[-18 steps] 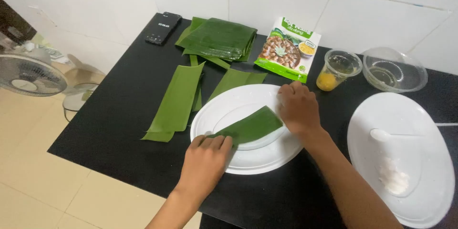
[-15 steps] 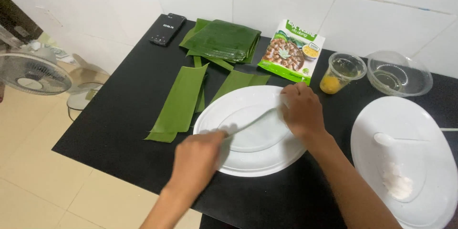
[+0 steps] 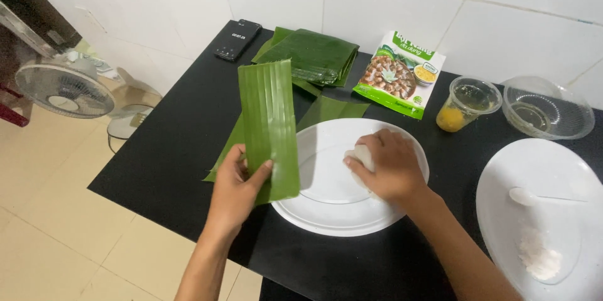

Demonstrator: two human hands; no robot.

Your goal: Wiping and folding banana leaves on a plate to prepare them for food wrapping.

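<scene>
Bright, even light; soft shadows, sharp focus

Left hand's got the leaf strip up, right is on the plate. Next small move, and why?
Probably lay the banana leaf strip back flat on the white plate. The left hand holds it upright by its lower end, off the plate's left rim, while the right hand presses a white wad on the plate's bare centre, seemingly wiping it.

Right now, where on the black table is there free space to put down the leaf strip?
Bare black table lies left of the left hand, below the phone. A smaller patch sits along the front edge between the round plate and the oval plate. The back is crowded: folded leaves, packet, cup, clear bowl.
</scene>
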